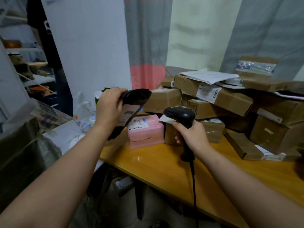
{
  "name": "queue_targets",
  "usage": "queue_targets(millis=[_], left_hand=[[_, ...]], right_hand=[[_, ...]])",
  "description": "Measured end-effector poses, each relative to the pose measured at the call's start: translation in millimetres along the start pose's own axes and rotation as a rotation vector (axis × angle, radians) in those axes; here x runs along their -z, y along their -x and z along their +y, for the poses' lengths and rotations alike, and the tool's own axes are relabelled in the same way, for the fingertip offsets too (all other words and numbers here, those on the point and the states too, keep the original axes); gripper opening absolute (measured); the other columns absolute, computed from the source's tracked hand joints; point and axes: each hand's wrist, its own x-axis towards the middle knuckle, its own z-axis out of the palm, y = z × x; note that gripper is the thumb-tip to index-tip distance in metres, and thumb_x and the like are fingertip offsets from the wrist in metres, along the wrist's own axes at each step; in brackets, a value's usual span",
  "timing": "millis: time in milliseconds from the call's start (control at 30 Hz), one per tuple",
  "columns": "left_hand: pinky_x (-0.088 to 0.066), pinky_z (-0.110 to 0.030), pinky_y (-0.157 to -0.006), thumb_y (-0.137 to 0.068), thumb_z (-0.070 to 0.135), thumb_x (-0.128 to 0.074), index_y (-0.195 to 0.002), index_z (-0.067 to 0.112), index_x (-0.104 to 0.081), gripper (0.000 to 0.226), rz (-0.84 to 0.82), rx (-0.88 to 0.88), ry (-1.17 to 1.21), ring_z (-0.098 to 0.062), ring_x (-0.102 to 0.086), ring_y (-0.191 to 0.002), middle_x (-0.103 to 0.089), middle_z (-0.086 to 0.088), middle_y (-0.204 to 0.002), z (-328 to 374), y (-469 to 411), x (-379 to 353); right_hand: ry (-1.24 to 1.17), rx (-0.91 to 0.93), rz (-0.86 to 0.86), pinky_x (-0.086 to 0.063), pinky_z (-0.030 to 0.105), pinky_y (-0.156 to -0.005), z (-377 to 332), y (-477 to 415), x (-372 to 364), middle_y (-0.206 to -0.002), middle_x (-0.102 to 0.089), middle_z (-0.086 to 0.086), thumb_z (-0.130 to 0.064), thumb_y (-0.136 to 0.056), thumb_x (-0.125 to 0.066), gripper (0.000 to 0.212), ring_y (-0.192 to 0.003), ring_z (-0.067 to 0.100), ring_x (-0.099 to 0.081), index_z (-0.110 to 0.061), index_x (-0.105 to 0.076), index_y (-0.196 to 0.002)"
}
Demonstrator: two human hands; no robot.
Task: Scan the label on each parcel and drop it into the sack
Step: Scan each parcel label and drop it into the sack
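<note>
My left hand [108,107] grips a black soft parcel [133,102] by its upper edge and holds it up above the table's left end, its label side turned toward the scanner. My right hand [190,134] grips the handle of a black corded barcode scanner [181,114], whose head points left at the parcel from a short distance. A pink parcel [144,129] with a barcode label lies on the wooden table [164,167] just behind both hands. The sack [21,153], olive woven fabric, stands at the lower left beside the table.
Several brown cardboard parcels [230,99] are piled across the table's right and back. A white mailer [209,76] lies on top of the pile. The scanner cable [194,186] hangs over the table's front edge. Shelving [24,63] stands at far left, a curtain behind.
</note>
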Motion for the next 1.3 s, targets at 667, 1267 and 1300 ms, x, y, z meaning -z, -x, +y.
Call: queue_targets(millis=[667,1267,1300], left_hand=[[-0.047,-0.013,-0.081,-0.096,0.021,-0.056,-0.127,0.017,-0.053,0.032,-0.436,0.440,0.794,-0.013,-0.061,-0.103,-0.062,0.004,-0.110,134.9,63.7,-2.2],[-0.021,-0.029,-0.079,-0.088,0.015,-0.059,-0.103,0.025,-0.066,0.020,-0.588,-0.167,0.071,-0.023,-0.049,-0.101,-0.058,0.004,-0.090,173.0,52.3,-44.6],[-0.017,-0.028,-0.077,-0.087,0.016,-0.060,-0.100,0.027,-0.066,0.018,-0.590,-0.191,0.097,-0.022,-0.047,-0.097,-0.054,0.006,-0.088,175.0,46.5,-43.3]], right_hand=[[-0.214,-0.118,0.069,-0.052,0.022,-0.053,-9.7,94.4,67.4,-0.073,-0.073,0.003,-0.007,-0.079,-0.074,0.014,-0.063,0.014,-0.071,-0.009,-0.067,-0.091],[0.586,0.170,0.192,-0.030,0.033,-0.110,-3.0,92.1,126.6,-0.127,-0.045,-0.002,-0.028,-0.078,-0.076,0.034,-0.130,0.020,-0.034,-0.024,-0.062,-0.108],[0.561,0.157,0.156,-0.032,0.037,-0.111,-5.4,87.0,126.5,-0.131,-0.049,0.000,-0.028,-0.076,-0.078,0.047,-0.130,0.020,-0.038,-0.021,-0.059,-0.119]])
